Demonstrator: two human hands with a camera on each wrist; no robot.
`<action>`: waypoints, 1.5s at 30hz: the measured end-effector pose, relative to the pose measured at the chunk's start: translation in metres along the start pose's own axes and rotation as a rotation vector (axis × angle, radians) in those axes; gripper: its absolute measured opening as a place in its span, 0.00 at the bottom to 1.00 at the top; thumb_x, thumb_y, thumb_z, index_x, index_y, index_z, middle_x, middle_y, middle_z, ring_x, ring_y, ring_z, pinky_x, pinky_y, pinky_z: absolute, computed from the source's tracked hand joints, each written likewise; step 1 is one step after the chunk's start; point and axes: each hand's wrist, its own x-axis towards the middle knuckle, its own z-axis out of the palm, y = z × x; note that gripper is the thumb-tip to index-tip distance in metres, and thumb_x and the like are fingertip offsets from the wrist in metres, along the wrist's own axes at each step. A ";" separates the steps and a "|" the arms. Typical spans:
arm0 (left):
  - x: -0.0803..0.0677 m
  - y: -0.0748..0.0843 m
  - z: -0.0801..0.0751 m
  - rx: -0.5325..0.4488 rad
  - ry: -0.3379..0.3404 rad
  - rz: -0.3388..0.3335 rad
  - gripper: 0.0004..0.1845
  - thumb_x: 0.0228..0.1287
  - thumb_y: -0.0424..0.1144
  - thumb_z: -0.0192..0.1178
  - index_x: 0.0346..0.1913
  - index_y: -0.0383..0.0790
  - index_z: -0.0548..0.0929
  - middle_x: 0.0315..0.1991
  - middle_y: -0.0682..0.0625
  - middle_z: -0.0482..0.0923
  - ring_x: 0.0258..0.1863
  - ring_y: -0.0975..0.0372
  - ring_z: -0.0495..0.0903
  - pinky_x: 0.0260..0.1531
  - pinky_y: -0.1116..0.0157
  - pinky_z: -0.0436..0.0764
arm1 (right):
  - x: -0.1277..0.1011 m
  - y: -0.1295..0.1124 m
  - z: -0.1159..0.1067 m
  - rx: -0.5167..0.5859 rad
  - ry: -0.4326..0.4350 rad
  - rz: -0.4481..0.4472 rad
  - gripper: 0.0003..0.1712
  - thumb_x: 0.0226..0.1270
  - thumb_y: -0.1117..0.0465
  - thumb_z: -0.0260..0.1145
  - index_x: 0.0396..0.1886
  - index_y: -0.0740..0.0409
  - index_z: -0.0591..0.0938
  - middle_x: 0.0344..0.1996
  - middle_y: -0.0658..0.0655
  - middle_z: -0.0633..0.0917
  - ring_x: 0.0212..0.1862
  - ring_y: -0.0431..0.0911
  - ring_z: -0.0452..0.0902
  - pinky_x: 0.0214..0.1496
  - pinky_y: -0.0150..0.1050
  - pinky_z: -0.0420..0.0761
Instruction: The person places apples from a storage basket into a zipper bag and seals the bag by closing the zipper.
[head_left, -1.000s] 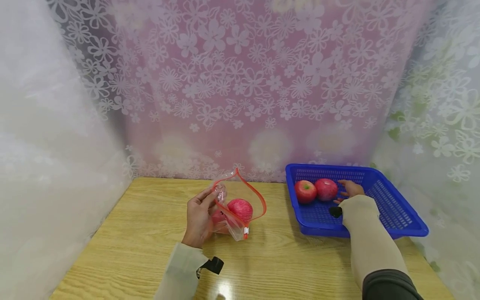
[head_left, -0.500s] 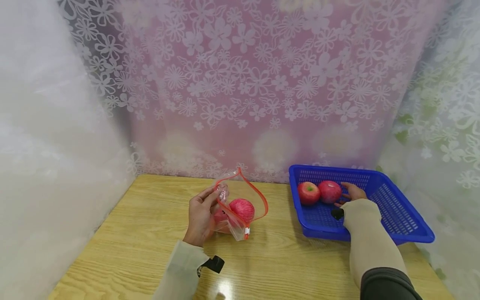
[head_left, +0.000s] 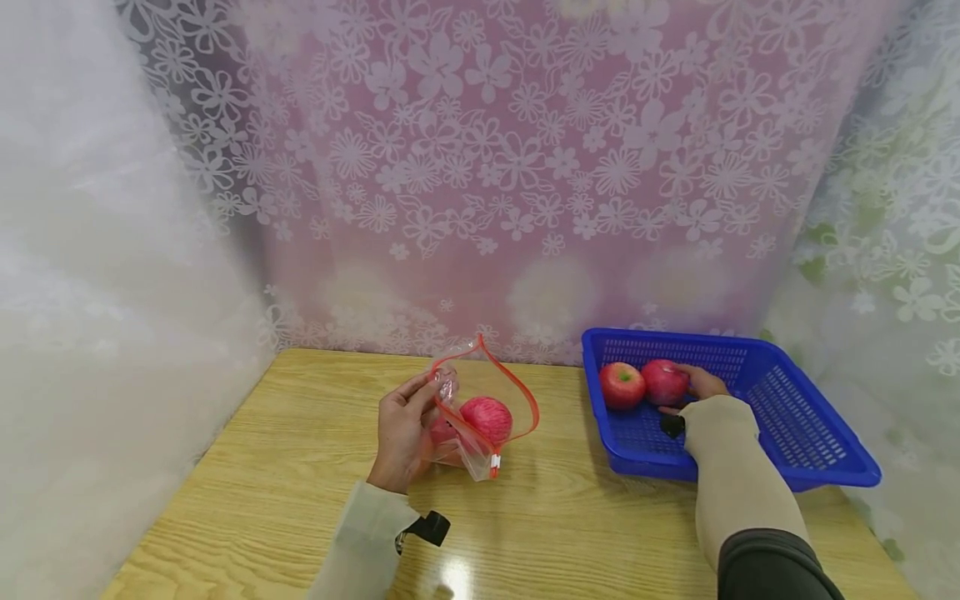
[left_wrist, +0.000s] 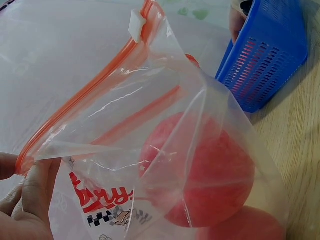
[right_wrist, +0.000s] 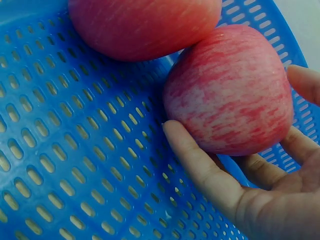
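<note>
My left hand [head_left: 397, 437] pinches the mouth of a clear slider zip bag [left_wrist: 115, 135] between thumb and fingers. Its orange-edged mouth gapes open, with a white slider [left_wrist: 136, 26] at one end. Inside are red apples, one [head_left: 487, 419] on top and another partly hidden below. On the right, my right hand [head_left: 703, 385] reaches into a blue plastic basket [head_left: 795, 417]. Its fingers and thumb curve round the side of a red streaked apple [right_wrist: 232, 92], which rests in the basket. A second apple [head_left: 621, 386] sits against that one on its left.
Bag and basket stand on a light wooden table [head_left: 270, 492], with a stretch of tabletop between them. Behind the table hangs a pink flowered curtain [head_left: 480, 183]. Pale sheeting [head_left: 120, 275] closes off the left side, and flowered sheeting the right.
My right hand has moved left onto the right-hand apple, its fingers now closing round it. The left hand keeps its hold on the bag. The head view has shifted slightly.
</note>
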 end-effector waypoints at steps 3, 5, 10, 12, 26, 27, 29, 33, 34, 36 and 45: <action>0.000 0.000 0.000 -0.003 -0.003 -0.003 0.17 0.66 0.29 0.60 0.54 0.21 0.76 0.38 0.46 0.84 0.33 0.62 0.86 0.40 0.65 0.83 | 0.000 0.000 -0.002 -0.003 0.002 0.002 0.52 0.70 0.47 0.60 0.78 0.51 0.36 0.76 0.56 0.39 0.74 0.57 0.44 0.61 0.53 0.72; 0.000 0.000 0.000 0.002 0.000 -0.003 0.17 0.66 0.29 0.60 0.54 0.22 0.76 0.38 0.46 0.84 0.34 0.62 0.86 0.41 0.65 0.83 | 0.000 0.000 -0.003 -0.001 0.009 0.003 0.53 0.69 0.47 0.60 0.78 0.51 0.36 0.76 0.57 0.40 0.74 0.58 0.45 0.61 0.52 0.72; -0.001 0.001 0.000 0.012 0.004 0.001 0.16 0.66 0.30 0.60 0.53 0.22 0.77 0.37 0.47 0.84 0.33 0.62 0.85 0.40 0.66 0.84 | 0.002 0.001 -0.007 -0.022 0.007 -0.034 0.52 0.68 0.48 0.61 0.78 0.53 0.38 0.76 0.58 0.40 0.74 0.58 0.46 0.58 0.52 0.74; -0.002 0.001 0.001 0.015 0.007 0.003 0.16 0.66 0.30 0.60 0.53 0.22 0.76 0.36 0.48 0.84 0.31 0.63 0.84 0.38 0.67 0.84 | 0.001 0.000 -0.007 -0.013 0.008 -0.052 0.52 0.68 0.48 0.61 0.78 0.53 0.39 0.76 0.58 0.39 0.73 0.59 0.46 0.58 0.53 0.75; -0.003 0.002 0.002 0.002 0.000 0.012 0.19 0.66 0.30 0.61 0.54 0.20 0.75 0.33 0.49 0.83 0.27 0.65 0.82 0.34 0.71 0.83 | -0.037 -0.013 0.022 0.063 0.128 -0.036 0.45 0.70 0.57 0.58 0.78 0.50 0.43 0.71 0.59 0.53 0.70 0.62 0.55 0.58 0.55 0.73; -0.003 0.003 0.002 0.005 -0.001 0.013 0.19 0.66 0.30 0.61 0.54 0.20 0.75 0.33 0.49 0.83 0.27 0.65 0.81 0.33 0.71 0.83 | -0.040 -0.013 0.024 0.057 0.130 -0.037 0.44 0.71 0.57 0.58 0.78 0.51 0.44 0.70 0.59 0.55 0.70 0.62 0.56 0.58 0.54 0.73; -0.003 0.003 0.002 0.019 -0.001 0.015 0.18 0.66 0.31 0.61 0.54 0.21 0.76 0.32 0.49 0.83 0.26 0.66 0.80 0.31 0.73 0.82 | -0.045 -0.015 0.026 0.062 0.138 -0.031 0.43 0.71 0.57 0.58 0.78 0.50 0.46 0.68 0.57 0.57 0.70 0.60 0.57 0.58 0.54 0.73; -0.004 0.004 0.002 0.040 0.004 0.015 0.16 0.66 0.31 0.61 0.52 0.23 0.78 0.31 0.50 0.82 0.24 0.66 0.79 0.28 0.75 0.81 | -0.052 -0.015 0.027 0.091 0.114 -0.021 0.43 0.72 0.56 0.56 0.78 0.47 0.44 0.73 0.55 0.51 0.73 0.55 0.49 0.61 0.53 0.70; -0.004 0.004 0.002 0.042 0.003 0.015 0.15 0.66 0.30 0.61 0.52 0.23 0.78 0.31 0.50 0.82 0.24 0.66 0.79 0.27 0.75 0.81 | -0.054 -0.015 0.027 0.102 0.103 -0.021 0.43 0.72 0.57 0.56 0.78 0.46 0.43 0.74 0.54 0.49 0.74 0.54 0.47 0.61 0.53 0.69; -0.004 0.004 0.002 0.044 0.002 0.016 0.16 0.66 0.30 0.61 0.52 0.22 0.78 0.31 0.51 0.82 0.24 0.66 0.79 0.27 0.75 0.81 | -0.056 -0.014 0.027 0.111 0.094 -0.027 0.44 0.73 0.57 0.55 0.78 0.47 0.41 0.75 0.54 0.46 0.75 0.53 0.44 0.60 0.54 0.69; -0.004 0.001 0.001 0.046 -0.008 0.019 0.18 0.66 0.30 0.60 0.54 0.19 0.75 0.33 0.50 0.83 0.27 0.66 0.81 0.33 0.71 0.83 | -0.061 -0.012 0.026 0.110 0.096 -0.062 0.44 0.73 0.57 0.54 0.78 0.48 0.40 0.76 0.55 0.44 0.75 0.54 0.45 0.56 0.54 0.74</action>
